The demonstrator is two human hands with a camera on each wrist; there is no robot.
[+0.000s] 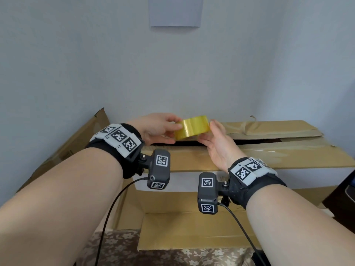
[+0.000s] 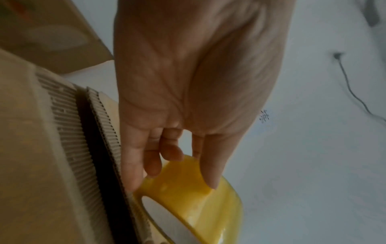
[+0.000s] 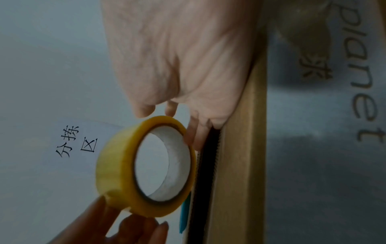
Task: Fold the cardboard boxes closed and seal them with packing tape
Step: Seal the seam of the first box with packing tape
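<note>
Both my hands hold a yellow packing tape roll [image 1: 192, 127] in the air above the dark gap between the two top flaps of a large cardboard box [image 1: 249, 158]. My left hand [image 1: 173, 130] pinches the roll's left side, thumb on top and fingers beneath. In the left wrist view the left hand [image 2: 171, 181] has its thumb on the tape roll's [image 2: 198, 206] outer face. My right hand [image 1: 206, 132] holds the roll's right side. The right wrist view shows the right hand [image 3: 169, 125] with thumb and fingers at the rim of the tape roll [image 3: 117, 173].
A second cardboard box [image 1: 192, 227] lies open in front, nearer me, on a floral cloth [image 1: 115, 250]. A raised flap [image 1: 76, 143] stands at the left. A teal object [image 3: 184, 214] shows in the box's gap. A paper sheet [image 1: 175, 12] hangs on the wall behind.
</note>
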